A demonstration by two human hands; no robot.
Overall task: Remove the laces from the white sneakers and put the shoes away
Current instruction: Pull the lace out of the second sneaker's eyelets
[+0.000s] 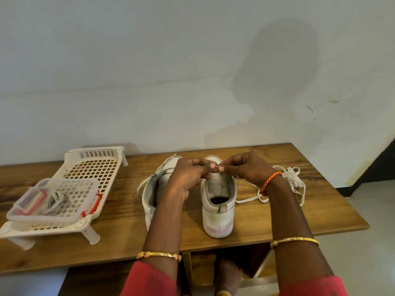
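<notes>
Left hand [188,174] and right hand [245,167]: you are pinching the lace [252,198] over the right sneaker [218,201] | lace: limp, light; judged best gripped near the eyelet.

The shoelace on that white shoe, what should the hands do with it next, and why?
Probably pull the lace out of the next eyelet. Both the left hand and the right hand pinch it above the right sneaker, and its loose end already trails onto the table, so it looks partly unthreaded.
</notes>
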